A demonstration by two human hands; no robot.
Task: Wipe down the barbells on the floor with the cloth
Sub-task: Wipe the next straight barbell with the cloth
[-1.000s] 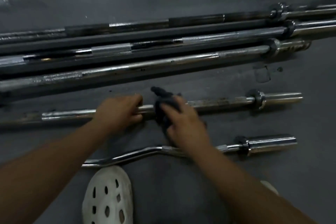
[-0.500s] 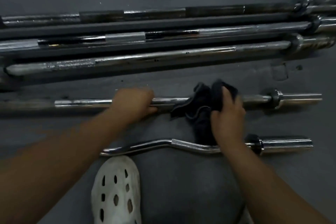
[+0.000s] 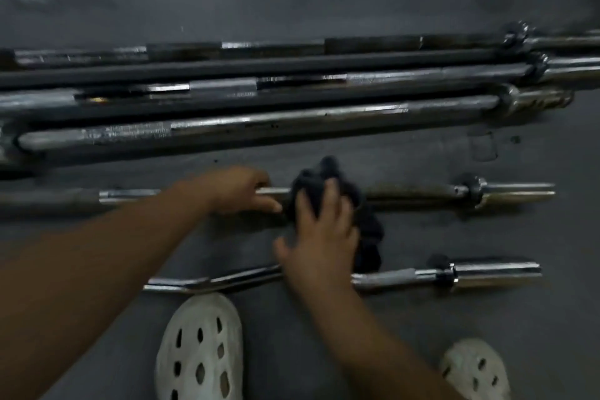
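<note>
Nearby, left hand [image 3: 233,188] grips short barbell [image 3: 422,193]; right hand [image 3: 321,230], spread, presses cloth [image 3: 368,234] beyond curl bar [image 3: 389,278].

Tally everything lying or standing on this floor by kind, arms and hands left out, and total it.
Long straight steel barbells, far stack: 4, as far as the blur allows
Short straight rusty barbell: 1
Bent chrome curl bar: 1
Black cloth: 1
White perforated clogs: 2
Total: 9
</note>
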